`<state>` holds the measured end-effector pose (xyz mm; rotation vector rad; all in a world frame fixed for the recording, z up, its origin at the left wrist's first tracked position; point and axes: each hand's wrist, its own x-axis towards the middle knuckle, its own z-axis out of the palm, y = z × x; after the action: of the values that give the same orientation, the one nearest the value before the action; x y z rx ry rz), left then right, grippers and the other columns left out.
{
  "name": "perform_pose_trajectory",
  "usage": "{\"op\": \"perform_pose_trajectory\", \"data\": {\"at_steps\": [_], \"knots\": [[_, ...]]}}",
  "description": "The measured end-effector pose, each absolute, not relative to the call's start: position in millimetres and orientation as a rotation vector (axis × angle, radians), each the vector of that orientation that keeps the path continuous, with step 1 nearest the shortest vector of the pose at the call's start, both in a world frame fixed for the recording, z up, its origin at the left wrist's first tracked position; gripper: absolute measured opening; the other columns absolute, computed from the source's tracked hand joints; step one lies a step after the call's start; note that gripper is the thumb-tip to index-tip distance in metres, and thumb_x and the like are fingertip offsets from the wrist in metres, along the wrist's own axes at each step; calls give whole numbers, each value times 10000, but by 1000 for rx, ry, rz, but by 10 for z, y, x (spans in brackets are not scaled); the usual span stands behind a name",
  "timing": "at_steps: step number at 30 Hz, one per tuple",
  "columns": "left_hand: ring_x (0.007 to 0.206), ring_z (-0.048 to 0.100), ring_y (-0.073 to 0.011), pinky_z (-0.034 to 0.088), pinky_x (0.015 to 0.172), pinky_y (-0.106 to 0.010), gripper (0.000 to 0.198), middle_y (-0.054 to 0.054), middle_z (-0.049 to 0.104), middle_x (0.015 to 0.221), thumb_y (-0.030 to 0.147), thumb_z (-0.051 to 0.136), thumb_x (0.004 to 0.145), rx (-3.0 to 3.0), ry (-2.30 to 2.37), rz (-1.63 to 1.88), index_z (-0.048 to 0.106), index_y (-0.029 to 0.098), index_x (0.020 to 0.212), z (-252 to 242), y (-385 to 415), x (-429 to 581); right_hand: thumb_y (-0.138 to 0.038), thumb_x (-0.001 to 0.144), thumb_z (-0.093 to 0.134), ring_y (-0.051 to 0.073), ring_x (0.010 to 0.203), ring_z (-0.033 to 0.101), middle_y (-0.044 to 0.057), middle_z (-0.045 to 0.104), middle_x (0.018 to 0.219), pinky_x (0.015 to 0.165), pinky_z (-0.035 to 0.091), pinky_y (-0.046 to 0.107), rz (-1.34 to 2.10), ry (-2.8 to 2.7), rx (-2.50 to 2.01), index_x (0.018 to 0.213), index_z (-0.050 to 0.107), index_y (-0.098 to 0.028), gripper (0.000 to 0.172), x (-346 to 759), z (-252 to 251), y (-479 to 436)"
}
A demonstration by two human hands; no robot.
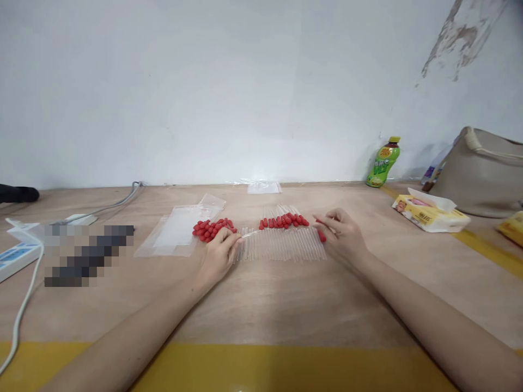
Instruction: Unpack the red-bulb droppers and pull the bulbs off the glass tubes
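Note:
Between the fingertips of my left hand [223, 247] is pinched a thin clear tube [251, 234], pointing to the right. A heap of red rubber bulbs [210, 230] lies just behind that hand. My right hand [343, 234] is closed on a small red bulb [321, 219], its far end hidden by the fingers. Another red bulb [321, 236] shows just below those fingers. Between the hands, loose clear tubes [281, 245] lie side by side in a row. Behind them are several droppers [286, 220], clear tubes with red bulbs on their near ends.
Clear plastic bags [175, 228] lie left of the heap, and a white packet [263, 188] by the wall. To the right are a green bottle [383, 163], a tissue pack [433, 212] and a beige bag [482, 169]. A power strip [20, 258] with cables sits at left.

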<state>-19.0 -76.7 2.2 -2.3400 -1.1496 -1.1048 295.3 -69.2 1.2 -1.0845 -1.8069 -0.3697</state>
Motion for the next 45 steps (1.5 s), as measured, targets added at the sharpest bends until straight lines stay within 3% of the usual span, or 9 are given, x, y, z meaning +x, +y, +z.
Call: {"op": "perform_pose_trajectory", "data": {"at_steps": [5, 8, 11, 17, 25, 32, 40, 45], "knots": [[735, 479, -141, 454, 658, -249, 260, -42, 447, 795, 154, 360, 867, -2365, -1196, -1056, 550, 137, 1044, 3, -664, -126, -425, 731, 577, 134, 570, 510, 16, 582, 683, 539, 383, 263, -55, -1579, -1440, 989, 584, -161, 369, 3180, -70, -472], [709, 469, -136, 442, 625, -237, 272, -38, 446, 778, 117, 374, 852, -2327, -1080, -1133, 542, 133, 1064, -17, -614, -82, -471, 647, 630, 142, 561, 519, 27, 606, 666, 529, 380, 263, 51, -1417, -1562, 861, 587, -156, 383, 3233, -119, -414], [694, 483, -129, 438, 627, -234, 228, -31, 478, 758, 95, 399, 847, -2300, -912, -1184, 560, 149, 999, -37, -577, -72, -427, 667, 601, 142, 591, 543, 47, 629, 692, 552, 408, 260, 185, -1408, -1584, 791, 605, -154, 300, 3272, -164, -368], [738, 505, -138, 453, 688, -253, 226, -39, 541, 800, 66, 403, 837, -2379, -748, -1080, 549, 171, 975, -111, -539, -66, -276, 689, 546, 139, 569, 572, 54, 657, 679, 546, 429, 247, 295, -1466, -1652, 838, 661, -142, 231, 3303, -215, -321], [749, 528, -156, 472, 704, -284, 223, -57, 580, 813, 104, 427, 825, -2516, -761, -977, 539, 163, 1009, -120, -577, -48, -235, 724, 523, 149, 664, 605, 62, 688, 806, 616, 447, 243, 299, -1536, -1676, 827, 668, -150, 197, 3263, -183, -332], [780, 552, -180, 487, 713, -321, 292, -80, 610, 864, 312, 552, 799, -2658, -824, -1007, 556, 153, 1045, -65, -653, -40, -287, 777, 476, 148, 671, 594, 65, 683, 826, 615, 434, 246, 252, -1562, -1663, 833, 655, -154, 230, 3267, -205, -326], [1091, 485, -251, 403, 914, -425, 440, -90, 570, 1141, 465, 565, 767, -2730, -925, -762, 553, 203, 1121, 81, -721, -100, -350, 770, 473, 150, 616, 546, 72, 650, 745, 580, 407, 259, 126, -1518, -1630, 852, 634, -143, 274, 3230, -173, -368], [1131, 462, -256, 385, 928, -439, 451, -96, 557, 1173, 475, 555, 773, -2700, -974, -776, 548, 200, 1131, 45, -680, -95, -357, 796, 452, 152, 610, 528, 40, 636, 670, 634, 351, 286, -138, -1724, -1479, 784, 649, -179, 266, 3099, -112, -487]]}}
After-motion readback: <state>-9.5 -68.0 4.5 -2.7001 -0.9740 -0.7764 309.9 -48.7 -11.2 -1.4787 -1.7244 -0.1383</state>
